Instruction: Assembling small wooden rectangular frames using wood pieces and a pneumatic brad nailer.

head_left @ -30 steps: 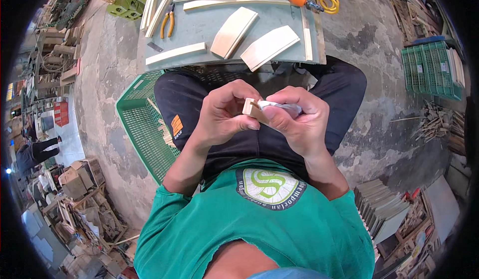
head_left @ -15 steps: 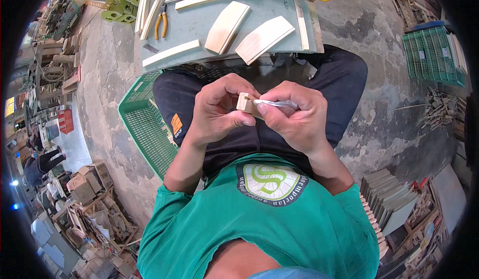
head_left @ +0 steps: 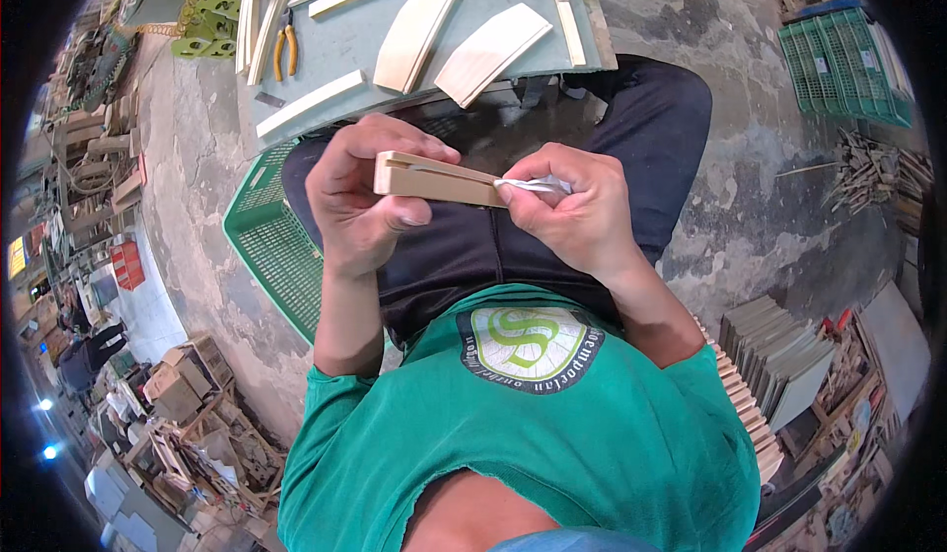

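Observation:
My left hand grips a short pale wooden strip near its left end, thumb below and fingers above. A narrow groove runs along the strip's upper face. Between the thumb and fingers of my right hand is a folded white piece, like paper or a thin bag, its tip touching the strip's right end by the groove. The strip is held level above my lap. What the white piece is made of I cannot tell.
Ahead stands a workbench bearing two curved wooden panels, wooden strips and orange-handled pliers. A green plastic crate sits by my left leg. Stacked boards lie at the right; green crates stand farther off.
The wooden strip has turned from nearly end-on to lengthwise, showing its groove. My left hand has moved left, away from my right, and the white piece has shifted to the strip's right end.

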`<state>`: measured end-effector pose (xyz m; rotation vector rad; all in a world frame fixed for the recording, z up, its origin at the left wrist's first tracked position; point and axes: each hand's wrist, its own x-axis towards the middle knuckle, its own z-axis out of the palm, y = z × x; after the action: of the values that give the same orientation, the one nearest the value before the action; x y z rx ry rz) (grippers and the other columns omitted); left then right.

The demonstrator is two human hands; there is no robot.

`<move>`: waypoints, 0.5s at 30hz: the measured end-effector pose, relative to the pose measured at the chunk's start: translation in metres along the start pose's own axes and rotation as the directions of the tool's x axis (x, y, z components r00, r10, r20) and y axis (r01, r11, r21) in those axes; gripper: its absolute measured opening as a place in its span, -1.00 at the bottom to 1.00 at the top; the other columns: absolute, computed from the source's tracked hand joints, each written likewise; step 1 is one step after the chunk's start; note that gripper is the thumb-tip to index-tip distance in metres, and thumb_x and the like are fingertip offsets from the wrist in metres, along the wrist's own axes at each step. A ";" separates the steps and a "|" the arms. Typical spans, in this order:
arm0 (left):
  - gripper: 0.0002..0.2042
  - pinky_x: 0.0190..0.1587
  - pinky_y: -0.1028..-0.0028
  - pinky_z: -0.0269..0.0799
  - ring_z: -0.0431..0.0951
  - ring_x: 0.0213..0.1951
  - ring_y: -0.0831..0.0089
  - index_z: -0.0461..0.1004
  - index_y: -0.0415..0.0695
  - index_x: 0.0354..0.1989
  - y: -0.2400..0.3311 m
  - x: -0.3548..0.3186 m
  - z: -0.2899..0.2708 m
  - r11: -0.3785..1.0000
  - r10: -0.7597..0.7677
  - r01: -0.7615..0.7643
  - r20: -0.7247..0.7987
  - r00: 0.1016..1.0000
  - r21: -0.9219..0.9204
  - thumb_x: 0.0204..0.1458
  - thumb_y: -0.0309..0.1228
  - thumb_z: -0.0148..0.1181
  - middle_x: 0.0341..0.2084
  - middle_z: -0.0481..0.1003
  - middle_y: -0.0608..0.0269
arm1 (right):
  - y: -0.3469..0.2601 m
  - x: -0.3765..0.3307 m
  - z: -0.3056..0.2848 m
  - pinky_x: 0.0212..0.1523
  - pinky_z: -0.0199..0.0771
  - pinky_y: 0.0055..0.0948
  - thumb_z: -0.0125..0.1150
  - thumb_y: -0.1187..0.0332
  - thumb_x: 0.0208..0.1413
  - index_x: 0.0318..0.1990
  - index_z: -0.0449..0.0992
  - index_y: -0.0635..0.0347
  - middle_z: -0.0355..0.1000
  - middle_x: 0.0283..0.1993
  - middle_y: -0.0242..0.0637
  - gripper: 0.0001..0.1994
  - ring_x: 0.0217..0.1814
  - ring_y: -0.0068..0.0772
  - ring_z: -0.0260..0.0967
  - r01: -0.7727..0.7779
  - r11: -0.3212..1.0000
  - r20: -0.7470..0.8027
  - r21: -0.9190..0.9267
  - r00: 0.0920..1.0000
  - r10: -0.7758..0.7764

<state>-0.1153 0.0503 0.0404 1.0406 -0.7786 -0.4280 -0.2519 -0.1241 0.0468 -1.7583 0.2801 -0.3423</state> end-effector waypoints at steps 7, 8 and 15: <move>-0.51 -0.09 0.13 0.63 0.60 -0.18 0.19 0.45 -0.27 -0.12 0.007 0.006 -0.007 0.997 0.075 -0.075 -0.079 0.994 -0.007 -0.11 -0.24 0.53 -0.27 0.51 0.03 | 0.017 -0.009 -0.008 -0.47 0.39 -0.62 0.38 0.53 0.03 -0.38 0.59 0.28 0.51 -0.50 -0.40 -0.94 -0.47 -0.73 0.41 -0.074 0.997 -0.002 0.031 0.997 0.074; -0.49 -0.09 0.13 0.63 0.60 -0.18 0.19 0.43 -0.27 -0.11 0.010 0.006 -0.006 0.998 0.063 -0.063 -0.087 0.994 0.002 -0.10 -0.22 0.53 -0.26 0.50 0.04 | 0.018 -0.010 -0.011 -0.47 0.38 -0.63 0.38 0.53 0.03 -0.38 0.59 0.28 0.51 -0.50 -0.40 -0.94 -0.47 -0.74 0.40 -0.065 0.998 0.000 -0.009 0.998 0.065; -0.48 -0.03 0.15 0.62 0.60 -0.13 0.19 0.42 -0.21 -0.03 0.009 0.007 -0.021 0.996 0.060 -0.065 -0.084 0.995 -0.063 -0.07 -0.18 0.50 -0.23 0.48 0.06 | 0.033 -0.022 -0.022 -0.48 0.34 -0.65 0.35 0.52 0.06 -0.38 0.60 0.28 0.49 -0.53 -0.44 -0.96 -0.48 -0.77 0.37 -0.121 0.991 -0.015 -0.056 0.993 0.121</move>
<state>-0.0953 0.0623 0.0457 0.9642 -0.7170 -0.3527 -0.2806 -0.1431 0.0167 -1.7861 0.4063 -0.2593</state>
